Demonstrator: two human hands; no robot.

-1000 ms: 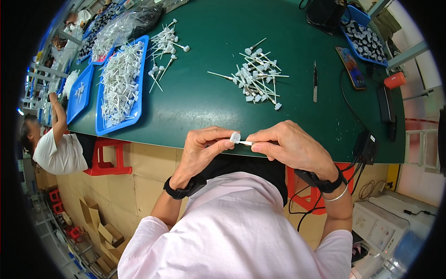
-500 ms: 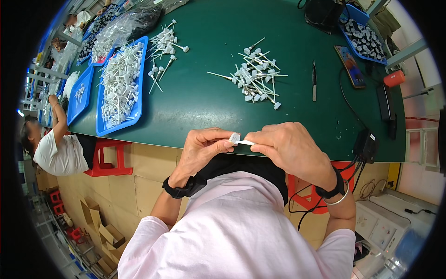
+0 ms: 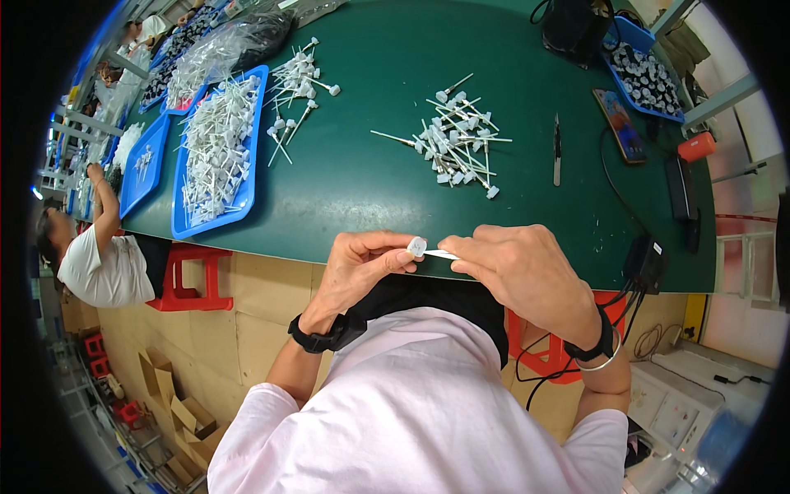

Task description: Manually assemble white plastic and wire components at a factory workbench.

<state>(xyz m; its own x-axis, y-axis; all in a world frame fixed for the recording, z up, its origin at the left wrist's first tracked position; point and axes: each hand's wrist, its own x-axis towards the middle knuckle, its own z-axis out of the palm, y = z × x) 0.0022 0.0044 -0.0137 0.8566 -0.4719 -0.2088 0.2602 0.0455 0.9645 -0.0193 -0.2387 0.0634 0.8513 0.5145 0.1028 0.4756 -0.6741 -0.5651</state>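
Note:
At the near edge of the table, my left hand (image 3: 354, 263) pinches a small white part with a round, cap-like head (image 3: 417, 246) between thumb and forefinger. A slim white stem (image 3: 442, 254) stretches from beside that head toward my right hand (image 3: 527, 267), whose thumb and fingers are closed on its other end. Whether stem and head are joined is too small to tell. Farther off on the table lies a loose pile of similar white-headed parts with thin stems (image 3: 461, 140).
Left stands a blue tray (image 3: 248, 185) full of white stemmed parts, with a smaller heap (image 3: 296, 78) beside it. Tweezers (image 3: 557, 152), a phone (image 3: 619, 123) and a black cabled box (image 3: 646, 262) lie right. A co-worker (image 3: 111, 267) sits at far left near a red stool (image 3: 193, 280).
My right hand has shifted slightly right, away from my left, and its fingers have changed angle a little. The left hand keeps its pinch on the round-headed part.

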